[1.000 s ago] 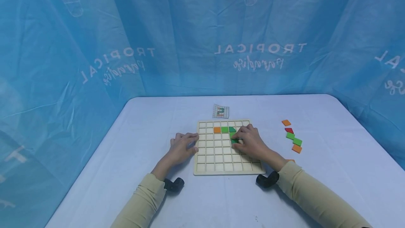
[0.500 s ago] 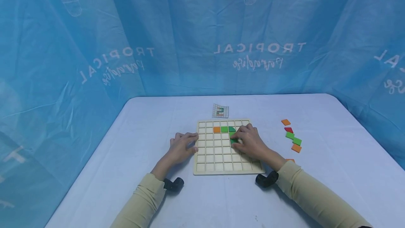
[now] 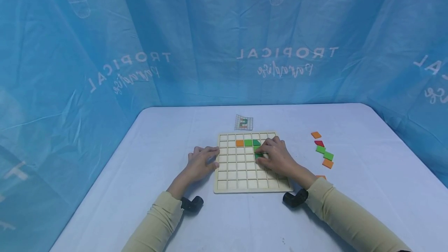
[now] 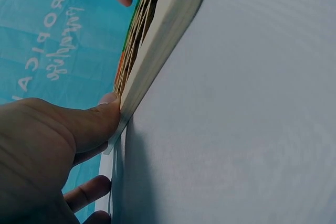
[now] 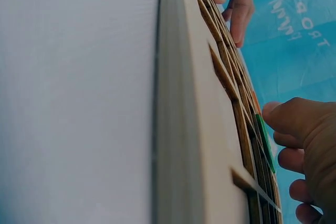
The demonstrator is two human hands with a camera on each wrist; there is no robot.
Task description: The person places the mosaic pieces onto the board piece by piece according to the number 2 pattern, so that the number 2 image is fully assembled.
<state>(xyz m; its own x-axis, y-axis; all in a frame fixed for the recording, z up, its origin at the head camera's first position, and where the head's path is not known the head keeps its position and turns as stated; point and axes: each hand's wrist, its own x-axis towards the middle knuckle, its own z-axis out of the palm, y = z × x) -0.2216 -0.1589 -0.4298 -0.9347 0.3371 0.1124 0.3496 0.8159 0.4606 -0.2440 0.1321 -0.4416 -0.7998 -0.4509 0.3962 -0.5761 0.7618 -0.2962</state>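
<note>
A pale wooden grid board (image 3: 242, 184) lies flat on the table. My left hand (image 3: 199, 163) touches its left edge with thumb and index finger spread apart; in the left wrist view the thumb (image 4: 100, 124) rests on the rim. Over the upper right squares, my right hand (image 3: 278, 156) pinches a dark green tile (image 3: 258, 155) between thumb and index finger, down at the board. Its outer part is hidden by the hand. Set in the grid are an orange tile (image 3: 239, 143), a light green tile (image 3: 248, 142), a rounded dark green tile (image 3: 256, 142) and another light green tile (image 3: 256, 148).
A small pattern card (image 3: 244, 123) lies behind the board. Loose to the right are an orange tile (image 3: 316, 135), a red tile (image 3: 319, 143), green tiles (image 3: 328, 156) and another orange tile (image 3: 327, 163). One more orange tile (image 3: 321, 177) is partly behind my right forearm. A blue curtain (image 3: 224, 69) hangs around the table.
Both hands stay almost still at the board. The whole head view has shifted very slightly.
</note>
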